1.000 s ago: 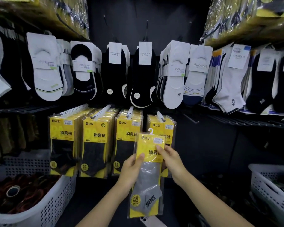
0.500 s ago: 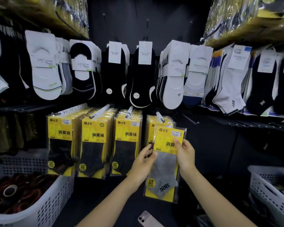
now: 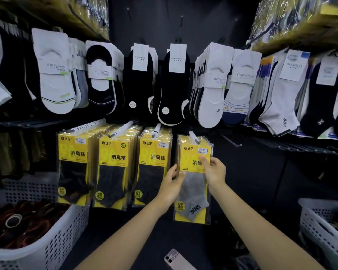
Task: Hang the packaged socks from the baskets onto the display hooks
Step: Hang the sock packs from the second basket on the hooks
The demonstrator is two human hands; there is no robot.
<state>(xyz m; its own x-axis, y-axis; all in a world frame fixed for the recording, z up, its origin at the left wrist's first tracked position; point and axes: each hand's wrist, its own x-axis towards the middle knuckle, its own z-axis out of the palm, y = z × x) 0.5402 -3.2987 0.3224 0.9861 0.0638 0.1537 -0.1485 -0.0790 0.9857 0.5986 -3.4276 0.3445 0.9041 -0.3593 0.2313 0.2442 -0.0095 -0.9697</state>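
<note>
Both hands hold one grey-sock pack [image 3: 193,182], long axis vertical, at the far-right hook [image 3: 193,137] of the lower row. Right hand [image 3: 213,172] pinches the pack's right edge over the yellow header, thumb on the front; left hand [image 3: 173,184] grips the left edge slightly lower, fingers curled behind. The pack's top sits right at the hook tip — whether the hang-hole is already threaded, can't tell. The hook points near-ward, up and to the right, so I'd judge the pack needs to slide away from the person along it. The right hand is nearer the hole.

Writing: header reads "达足" and "消臭袜", partly covered by the thumb; sock says "DRNS"; round badge "无骨缝合". The 3 full rows of yellow packs [image 3: 113,168] to the left carry the same header. Above, one white sock label [image 3: 244,75] reads "Guanwei".

Left basket [image 3: 47,250] and right basket [image 3: 320,230] sit low, near.
</note>
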